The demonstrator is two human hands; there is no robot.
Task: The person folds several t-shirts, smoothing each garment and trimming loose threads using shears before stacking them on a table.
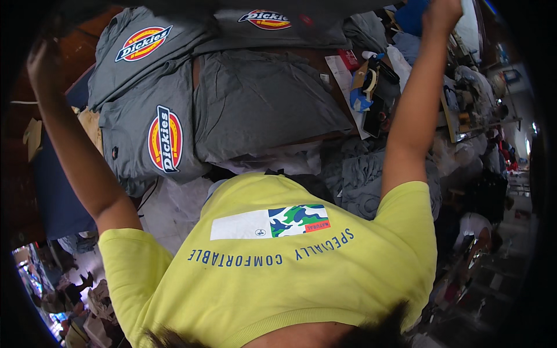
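A dark grey cloth (pixel 191 7) is stretched across the upper edge of the view, blurred and partly cut off. At the far right, my right hand (pixel 443 16) is raised and closed at the cloth's end. My left hand (pixel 44 62) is up at the far left, dim and smeared, with its fingers seemingly closed on the other end. Below the cloth, grey T-shirts lie spread on a brown table: one with a colourful oval print (pixel 144 44) at the upper left, another with a similar print (pixel 166 139) nearer me, and a plain grey garment (pixel 267 98) beside them.
Tape rolls (pixel 371 84), a red box (pixel 348 59) and a dark phone-like object (pixel 373 123) lie on white paper at the table's right. Crumpled grey garments (pixel 365 180) and clear plastic (pixel 290 159) are by the near edge. A person (pixel 478 232) is at the far right.
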